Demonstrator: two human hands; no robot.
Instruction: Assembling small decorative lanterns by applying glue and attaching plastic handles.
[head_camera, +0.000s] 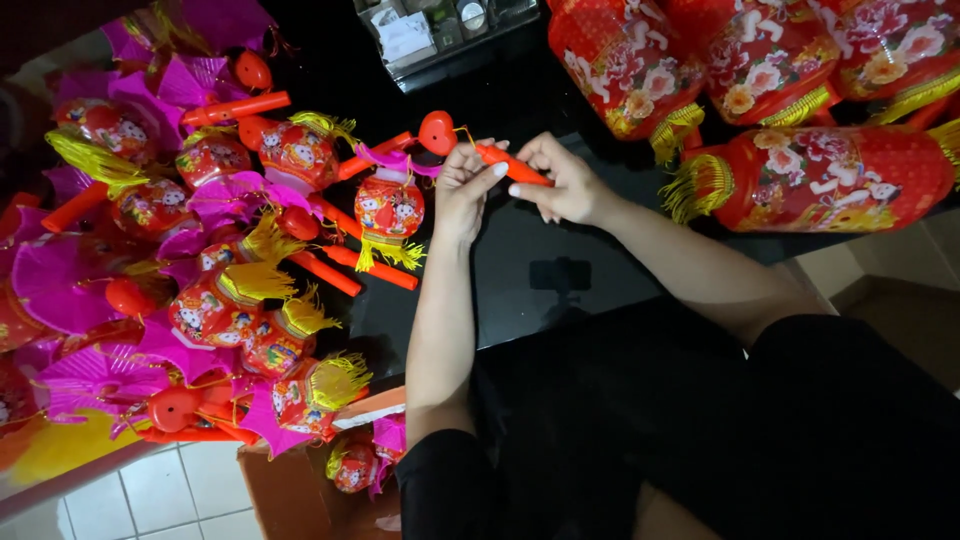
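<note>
Counter (560, 275), black and glossy, carries small red lanterns (290, 230) left and big lanterns (800, 100) right, above white floor tiles (160, 490). Left hand (465, 185) and right hand (565, 180) each pinch the orange stick (510, 167) in a closed grip, over the counter's middle.

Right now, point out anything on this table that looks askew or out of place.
Nothing looks damaged or spilled. The small red lanterns lie jumbled on their sides at left, and one hangs over the table edge. Both hands, left and right, hold an orange handle stick.
</note>
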